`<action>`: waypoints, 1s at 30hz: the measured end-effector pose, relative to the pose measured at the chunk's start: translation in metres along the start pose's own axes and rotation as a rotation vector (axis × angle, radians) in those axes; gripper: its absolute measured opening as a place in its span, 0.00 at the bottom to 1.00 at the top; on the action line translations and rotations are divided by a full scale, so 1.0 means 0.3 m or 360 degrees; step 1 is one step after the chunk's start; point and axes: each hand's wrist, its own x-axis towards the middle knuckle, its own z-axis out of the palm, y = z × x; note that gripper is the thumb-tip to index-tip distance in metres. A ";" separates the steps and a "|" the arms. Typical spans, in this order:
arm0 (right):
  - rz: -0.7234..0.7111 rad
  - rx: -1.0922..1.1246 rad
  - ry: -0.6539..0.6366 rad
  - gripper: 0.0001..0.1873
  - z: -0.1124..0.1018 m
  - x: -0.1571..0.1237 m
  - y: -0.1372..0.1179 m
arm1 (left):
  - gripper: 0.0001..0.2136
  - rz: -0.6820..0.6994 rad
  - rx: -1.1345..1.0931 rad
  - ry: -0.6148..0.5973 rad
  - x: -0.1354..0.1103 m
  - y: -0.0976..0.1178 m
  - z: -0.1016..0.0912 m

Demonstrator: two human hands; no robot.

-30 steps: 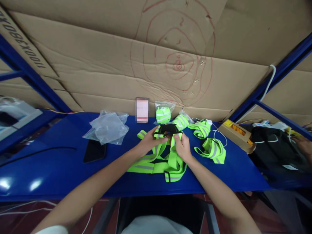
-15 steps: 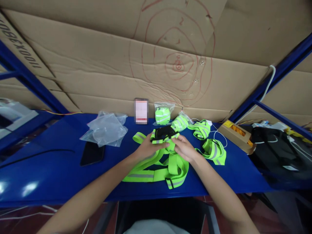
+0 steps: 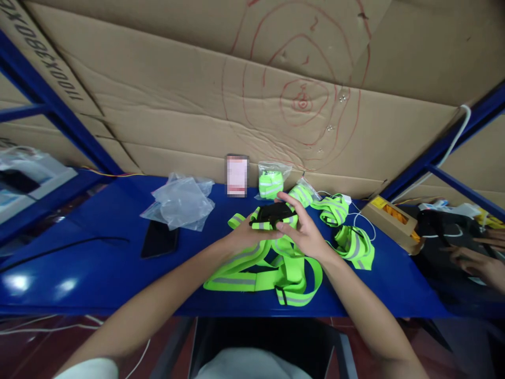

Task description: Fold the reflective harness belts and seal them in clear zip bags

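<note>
A bright green reflective strap (image 3: 232, 281) with grey stripes lies in loops on the blue table, and its upper part is gathered into a folded bundle with a black piece (image 3: 272, 213) on top. My left hand (image 3: 246, 234) is closed around the left side of that bundle; its fingers are partly hidden beneath. At the bundle's right end, my right hand (image 3: 305, 231) has its thumb on the near side and its fingers reaching along the far side. A black slider buckle (image 3: 281, 296) shows on the loop nearest me.
Rolled green straps (image 3: 355, 247) lie to the right, with a bagged one (image 3: 271, 184) behind. Clear plastic bags (image 3: 183, 202) and a black phone (image 3: 160, 239) are at left. A cardboard box (image 3: 390, 223) stands at right, near another person's hand (image 3: 479, 263) over a black bag.
My right hand has shifted from the bundle's lower right to its end, fingers now extended upward. Another person's hands have appeared at the right edge. The whole view has shifted slightly.
</note>
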 end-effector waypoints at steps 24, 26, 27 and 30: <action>0.0796 0.0348 0.0186 0.26 -0.043 0.010 0.083 | 0.27 -0.0638 -0.0358 -0.0172 -0.005 -0.081 0.030; 0.1002 0.0686 0.0127 0.24 -0.044 0.011 0.081 | 0.27 -0.0573 -0.0312 -0.0157 -0.017 -0.078 0.040; 0.1074 0.0791 0.0082 0.23 -0.045 0.012 0.081 | 0.27 -0.0530 -0.0282 -0.0154 -0.024 -0.074 0.045; 0.1152 0.0853 -0.0018 0.21 -0.054 0.013 0.083 | 0.26 -0.0480 -0.0232 -0.0213 -0.047 -0.060 0.061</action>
